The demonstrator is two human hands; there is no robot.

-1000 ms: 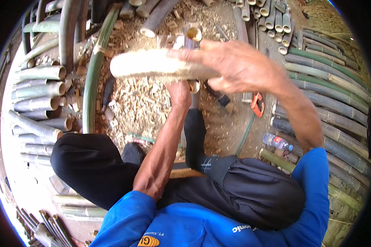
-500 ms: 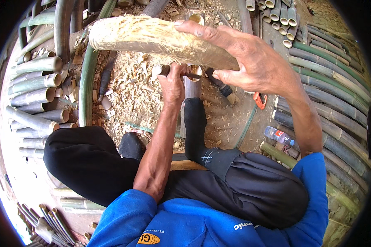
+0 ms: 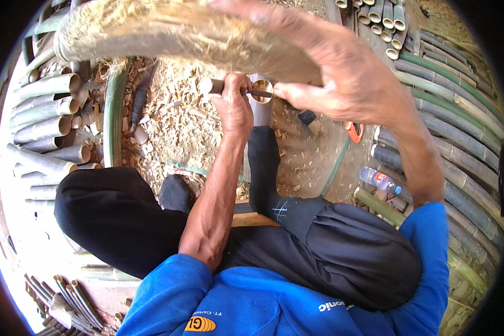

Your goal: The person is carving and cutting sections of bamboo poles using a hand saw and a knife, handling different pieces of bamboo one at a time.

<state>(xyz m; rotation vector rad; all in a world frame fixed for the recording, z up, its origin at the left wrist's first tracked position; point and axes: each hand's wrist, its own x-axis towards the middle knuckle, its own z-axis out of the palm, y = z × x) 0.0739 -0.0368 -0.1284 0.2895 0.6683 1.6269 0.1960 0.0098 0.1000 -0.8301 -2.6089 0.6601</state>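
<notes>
In my right hand (image 3: 341,70) is a thick, curved bamboo piece (image 3: 162,31), its skin scraped to pale, frayed fibres. My fingers lie over its top and the thumb is beneath its right end. Motion blurs both. Just below it, my left hand (image 3: 235,109) is closed round a knife-like tool with a round wooden handle (image 3: 213,86). Its narrow dark blade (image 3: 261,93) points right, in front of the open end of a bamboo post (image 3: 261,115). The tool's exact kind is hard to make out.
Pale shavings (image 3: 179,123) cover the ground. Cut bamboo tubes (image 3: 47,112) lie at left, and long poles (image 3: 442,117) at right. A green pole (image 3: 115,117) stretches ahead of my left knee. An orange-handled tool (image 3: 353,132) and plastic bottle (image 3: 379,180) lie right.
The bamboo piece has risen toward the camera and shifted left, with my right hand still on it. My left hand and the tool have moved slightly up the picture.
</notes>
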